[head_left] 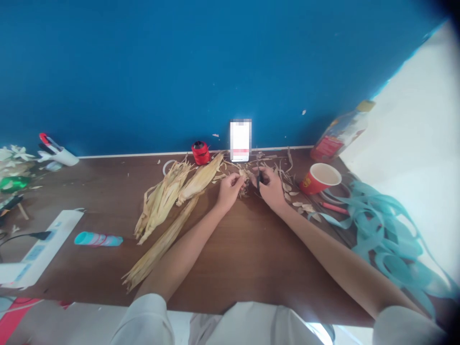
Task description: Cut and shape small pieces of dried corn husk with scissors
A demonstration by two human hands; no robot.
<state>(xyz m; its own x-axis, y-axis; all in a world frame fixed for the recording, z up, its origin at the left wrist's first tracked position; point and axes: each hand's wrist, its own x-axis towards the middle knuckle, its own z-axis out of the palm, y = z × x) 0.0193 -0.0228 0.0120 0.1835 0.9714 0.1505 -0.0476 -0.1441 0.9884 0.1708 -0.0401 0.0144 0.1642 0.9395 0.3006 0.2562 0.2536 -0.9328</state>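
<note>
My left hand point(230, 188) pinches a small piece of dried corn husk point(243, 178) near the far edge of the brown table point(251, 258). My right hand point(270, 186) is closed round dark scissors point(258, 179) whose blades meet that husk piece. A pile of long dried corn husks point(168, 201) lies just left of my hands, stretching toward the table's near edge. Small cut husk petals point(304, 207) are scattered to the right of my right hand.
A red paper cup point(321, 178), a red pen point(334, 207) and tangled teal ribbon point(381, 225) lie at right. A red thread spool point(200, 152), a white phone point(240, 141) and a bottle point(341, 129) stand by the blue wall. A power strip point(39, 249) and teal tube point(97, 239) lie left.
</note>
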